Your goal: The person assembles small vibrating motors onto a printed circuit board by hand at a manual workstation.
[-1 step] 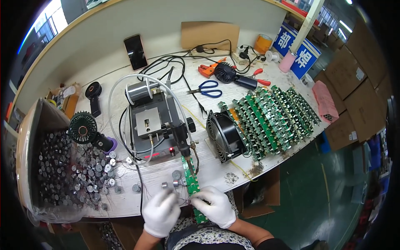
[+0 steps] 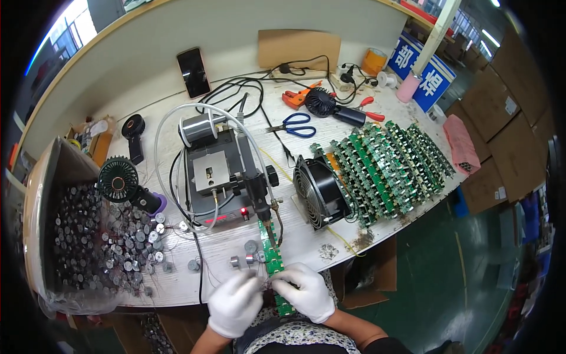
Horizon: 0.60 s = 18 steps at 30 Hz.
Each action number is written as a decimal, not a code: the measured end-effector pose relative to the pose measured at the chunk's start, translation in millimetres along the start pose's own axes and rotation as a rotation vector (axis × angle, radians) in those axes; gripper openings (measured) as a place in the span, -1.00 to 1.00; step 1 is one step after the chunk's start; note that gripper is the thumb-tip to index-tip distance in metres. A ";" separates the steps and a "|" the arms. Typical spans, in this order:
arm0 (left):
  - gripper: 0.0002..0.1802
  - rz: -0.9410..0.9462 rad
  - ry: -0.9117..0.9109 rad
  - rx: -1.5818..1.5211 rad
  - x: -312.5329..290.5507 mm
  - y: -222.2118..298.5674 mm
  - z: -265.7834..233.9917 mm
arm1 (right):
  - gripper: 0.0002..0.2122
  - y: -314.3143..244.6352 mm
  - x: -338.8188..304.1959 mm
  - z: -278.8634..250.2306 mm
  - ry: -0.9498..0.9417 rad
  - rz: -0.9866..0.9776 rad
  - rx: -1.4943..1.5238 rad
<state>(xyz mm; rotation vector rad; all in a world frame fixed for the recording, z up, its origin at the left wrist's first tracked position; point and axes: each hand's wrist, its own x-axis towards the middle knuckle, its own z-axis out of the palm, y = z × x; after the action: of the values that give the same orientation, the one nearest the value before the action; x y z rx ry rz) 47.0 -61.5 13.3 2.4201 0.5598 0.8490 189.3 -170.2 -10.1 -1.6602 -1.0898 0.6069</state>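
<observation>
My two hands wear white gloves at the table's near edge. A narrow green circuit board lies lengthwise from the tip of a fixed soldering iron down to my hands. My right hand grips the board's near end from the right. My left hand pinches at the board's left edge, fingertips touching those of the right hand; thin wires show there, and any part between the fingers is too small to make out. Three small silver cylindrical parts sit just left of the board.
A grey soldering fixture with a solder spool stands behind the board. A black fan and rows of stacked green boards are to the right. On the left stands a box of silver parts, with more spilled beside it. Scissors, pliers and a phone lie farther back.
</observation>
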 end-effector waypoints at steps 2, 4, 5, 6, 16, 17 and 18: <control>-0.69 -0.035 -0.084 -0.024 -2.9 7.6 10.2 | -0.89 2.8 -2.8 1.7 -0.009 0.056 0.057; -0.71 -0.079 -0.096 -0.032 -6.9 8.0 18.7 | -0.87 2.6 -4.0 1.1 -0.001 0.101 0.075; -0.71 -0.085 -0.098 -0.031 -8.2 5.7 20.4 | -0.86 2.6 -4.9 0.4 0.007 0.126 0.082; -0.71 -0.057 -0.088 -0.014 -9.3 3.4 21.4 | -0.86 2.8 -5.2 0.5 0.002 0.130 0.086; -0.84 -0.197 -0.075 -0.125 11.7 -6.3 -2.0 | -0.82 -7.0 1.6 -12.1 -0.022 0.109 0.029; -0.87 -0.215 -0.060 -0.111 15.1 -9.0 -5.6 | -0.79 -7.6 2.2 -12.3 -0.006 0.122 0.025; -0.87 -0.247 -0.076 -0.109 15.2 -11.5 -7.8 | -0.73 -4.6 1.3 -12.8 -0.023 0.111 0.015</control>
<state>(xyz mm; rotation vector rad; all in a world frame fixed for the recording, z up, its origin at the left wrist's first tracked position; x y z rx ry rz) 50.4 -42.0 18.7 2.2175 0.7449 0.6625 198.6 -174.7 -1.1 -1.7129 -1.0117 0.7052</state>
